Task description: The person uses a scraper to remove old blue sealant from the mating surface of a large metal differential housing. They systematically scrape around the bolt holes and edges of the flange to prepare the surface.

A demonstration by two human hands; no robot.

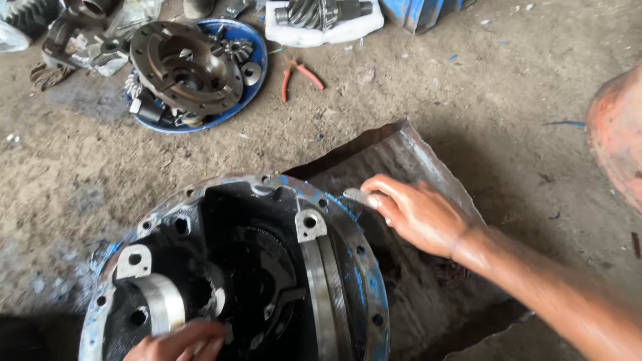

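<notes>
A big round differential housing with a blue-flecked bolt flange lies open on the ground, showing a dark gear and two bright bearing saddles inside. My right hand rests at the flange's upper right rim, fingers pinched on a small flat grey metal piece. My left hand shows only partly at the bottom edge, fingers lying on the inner gear beside the left bearing saddle; what it holds, if anything, is hidden.
A grey cardboard sheet lies under the housing on the dirt floor. A blue basin with a flanged gear carrier and small gears sits at top left. Red-handled pliers, a white tray with a pinion, an orange rounded object.
</notes>
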